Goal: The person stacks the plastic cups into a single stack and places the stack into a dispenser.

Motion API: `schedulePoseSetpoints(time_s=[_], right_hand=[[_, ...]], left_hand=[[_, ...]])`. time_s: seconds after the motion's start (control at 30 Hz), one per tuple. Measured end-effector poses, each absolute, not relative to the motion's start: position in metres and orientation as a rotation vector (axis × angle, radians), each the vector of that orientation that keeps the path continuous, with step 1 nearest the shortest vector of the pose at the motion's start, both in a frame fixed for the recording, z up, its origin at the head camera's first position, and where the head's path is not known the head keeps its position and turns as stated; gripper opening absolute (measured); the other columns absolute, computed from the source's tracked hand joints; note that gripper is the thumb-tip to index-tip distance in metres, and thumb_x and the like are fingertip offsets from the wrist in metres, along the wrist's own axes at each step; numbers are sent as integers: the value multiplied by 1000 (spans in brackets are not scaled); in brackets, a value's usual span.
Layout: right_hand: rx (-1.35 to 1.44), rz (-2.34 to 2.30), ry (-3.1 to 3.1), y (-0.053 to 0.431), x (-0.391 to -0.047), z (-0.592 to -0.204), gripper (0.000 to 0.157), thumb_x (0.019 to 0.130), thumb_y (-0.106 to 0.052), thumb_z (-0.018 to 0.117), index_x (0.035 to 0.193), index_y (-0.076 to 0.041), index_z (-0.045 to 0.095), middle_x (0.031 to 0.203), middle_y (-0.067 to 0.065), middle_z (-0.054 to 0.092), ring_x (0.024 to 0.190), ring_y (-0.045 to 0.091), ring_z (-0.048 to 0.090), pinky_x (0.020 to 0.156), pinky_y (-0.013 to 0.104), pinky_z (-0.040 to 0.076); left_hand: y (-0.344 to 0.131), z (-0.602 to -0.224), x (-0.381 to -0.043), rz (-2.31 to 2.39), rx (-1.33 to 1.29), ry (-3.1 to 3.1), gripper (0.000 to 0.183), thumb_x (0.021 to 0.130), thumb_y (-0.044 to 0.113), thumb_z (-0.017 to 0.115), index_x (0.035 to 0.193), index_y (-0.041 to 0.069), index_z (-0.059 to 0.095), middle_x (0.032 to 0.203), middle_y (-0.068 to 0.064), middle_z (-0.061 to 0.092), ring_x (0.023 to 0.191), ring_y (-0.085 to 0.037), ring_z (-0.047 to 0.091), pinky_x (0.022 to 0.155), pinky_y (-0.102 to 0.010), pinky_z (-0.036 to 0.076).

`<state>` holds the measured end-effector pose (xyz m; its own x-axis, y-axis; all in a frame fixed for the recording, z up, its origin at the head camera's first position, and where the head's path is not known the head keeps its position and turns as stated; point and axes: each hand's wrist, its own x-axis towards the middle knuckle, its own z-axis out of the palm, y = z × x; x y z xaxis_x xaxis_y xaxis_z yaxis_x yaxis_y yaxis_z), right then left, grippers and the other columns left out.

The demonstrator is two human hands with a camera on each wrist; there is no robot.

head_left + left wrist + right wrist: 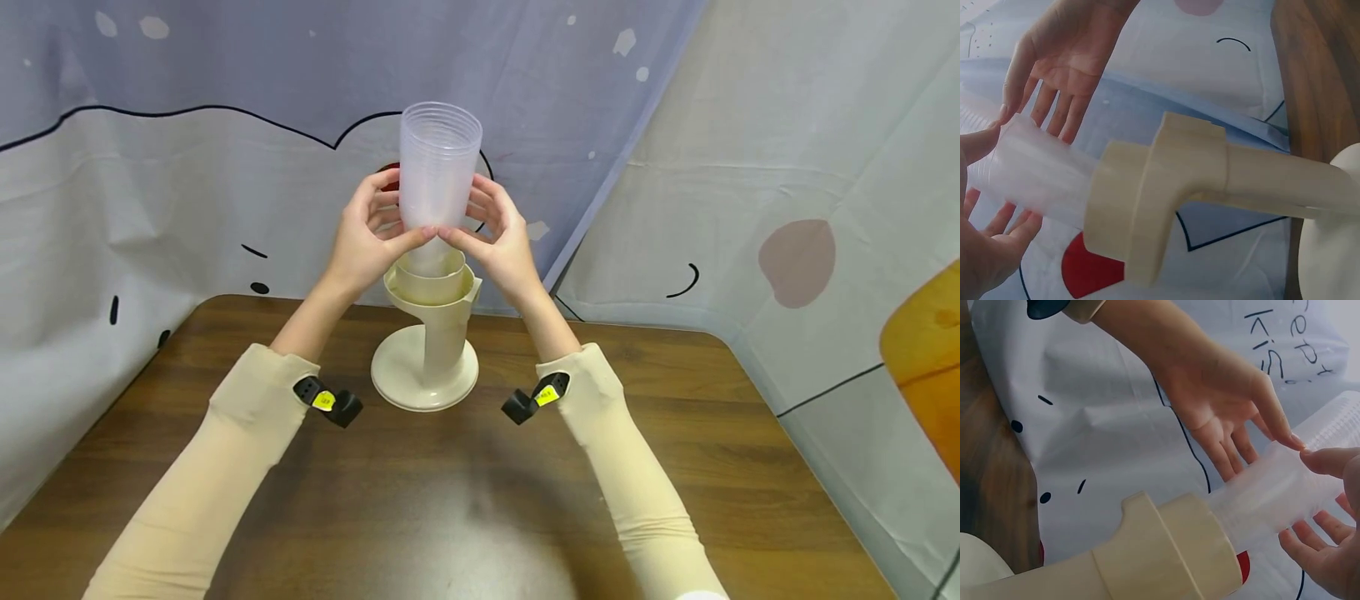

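Note:
Both hands hold a tall stack of nested clear plastic cups [439, 167] upright in the head view. From one side the left hand [366, 233] grips it, and the right hand [506, 237] grips the other. Their thumb tips meet at the front of the stack, while the other fingers reach round its sides. The stack's lower end sits within the round collar of a cream plastic stand [444, 342]. In the left wrist view, the cups [1041, 169] run into that collar [1113, 200], which hides their bottom. The right wrist view shows the same cups [1266, 500] between the hands.
The stand's round base [397, 371] rests on a brown wooden table [420, 500], toward the back edge. A printed curtain [225, 192] hangs close behind it and along the right side. Each sleeve cuff carries a small black camera [327, 402].

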<state>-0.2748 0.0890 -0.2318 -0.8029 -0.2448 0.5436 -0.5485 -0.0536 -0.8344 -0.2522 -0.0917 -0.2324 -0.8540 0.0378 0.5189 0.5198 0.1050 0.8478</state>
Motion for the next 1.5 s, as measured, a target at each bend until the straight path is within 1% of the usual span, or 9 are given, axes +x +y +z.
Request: schedulePoseSetpoints(time_s=[0.23,0.43,0.63,0.7,1.0,1.17,1.37,1.5], right_hand=[[825,1945,-2072,87,-280,-243,67,83,2,69,142,-5,37,139,17,50,124,28,52,104,40,48],[800,1894,-2120,87,-282,-251,68,83,-2,70,142,-4,37,139,18,51,123,30,52,103,46,47],[798,1862,-2135,86,-284,-255,66,84,-5,69,142,-7,38,136,17,53,125,25,51,107,51,42],[789,1849,-2139,86,-284,-256,66,84,-6,69,142,-8,38,134,17,54,124,24,52,108,50,41],[795,1847,-2140,86,-285,-259,66,84,-7,70,142,-6,38,135,18,53,122,29,53,106,54,41],[783,1826,-2155,85,-284,-261,66,84,-7,71,142,-5,38,133,20,54,122,30,53,107,53,41],[751,1765,-2217,86,-283,-264,66,84,-11,72,141,-6,40,133,16,55,123,26,52,107,41,44],[756,1742,-2233,86,-284,-267,66,83,-13,73,140,-4,41,136,14,52,123,27,51,108,45,42]], left_hand=[[-95,-245,-257,-1789,-514,-2073,71,81,6,73,142,10,37,129,-18,47,117,-33,56,106,-42,46],[-96,-252,-260,-1770,-502,-2127,71,82,7,72,143,5,35,133,-22,44,115,-36,56,106,-44,46],[-97,-253,-260,-1767,-494,-2155,71,84,7,71,143,3,32,135,-23,45,119,-37,55,107,-44,45],[-97,-253,-261,-1766,-496,-2156,71,84,7,71,143,3,33,134,-23,47,119,-36,55,107,-44,45],[-99,-256,-261,-1736,-471,-2222,71,84,12,72,144,4,33,133,-23,49,119,-36,55,103,-48,47],[-99,-257,-261,-1686,-455,-2257,73,84,15,73,143,3,33,132,-25,51,120,-36,55,105,-46,46],[-100,-257,-260,-1565,-417,-2330,73,82,22,76,142,3,37,133,-23,55,124,-34,53,111,-46,40],[-102,-259,-259,-1520,-390,-2388,74,82,26,76,142,4,38,135,-21,55,129,-32,50,111,-50,38]])
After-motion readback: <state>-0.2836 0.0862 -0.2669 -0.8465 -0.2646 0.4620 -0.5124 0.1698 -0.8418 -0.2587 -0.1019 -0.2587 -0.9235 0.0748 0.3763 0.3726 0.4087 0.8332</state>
